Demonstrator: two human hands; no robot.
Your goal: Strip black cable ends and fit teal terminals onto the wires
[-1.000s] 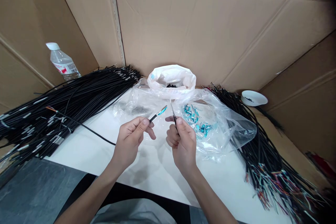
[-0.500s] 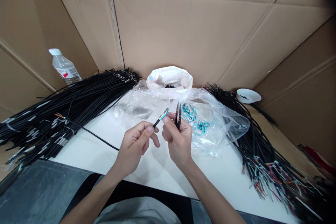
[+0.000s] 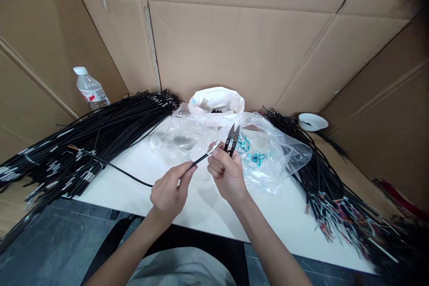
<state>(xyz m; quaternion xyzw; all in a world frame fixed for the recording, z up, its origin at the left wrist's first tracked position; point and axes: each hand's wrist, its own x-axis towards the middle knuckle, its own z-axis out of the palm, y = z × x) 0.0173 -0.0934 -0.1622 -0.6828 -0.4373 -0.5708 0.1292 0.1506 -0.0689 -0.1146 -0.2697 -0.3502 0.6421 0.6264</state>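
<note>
My left hand (image 3: 170,190) is closed around a black cable (image 3: 200,160), thumb and fingers pinching it a little behind its end. At that end the jacket is off and silvery foil (image 3: 215,147) shows. My right hand (image 3: 228,172) pinches the foil-covered end between thumb and forefinger. The same hand also holds black thread snips (image 3: 232,139), their blades pointing up and slightly apart. From my left hand the cable runs back over the table to orange-tipped wires at its other end.
A pile of black cables (image 3: 134,118) lies left, near a water bottle (image 3: 92,90). Cables with stripped coloured wires (image 3: 330,214) lie right, by a white bowl (image 3: 313,122). Ahead are a white bag (image 3: 216,98) and clear plastic with blue foil scraps (image 3: 257,157). Cardboard walls (image 3: 241,49) surround the table.
My left hand has slid its grip back, showing more black cable. The foil end has turned from blue to silvery, and my right thumb and forefinger now pinch it. The snips tilt more rightward.
</note>
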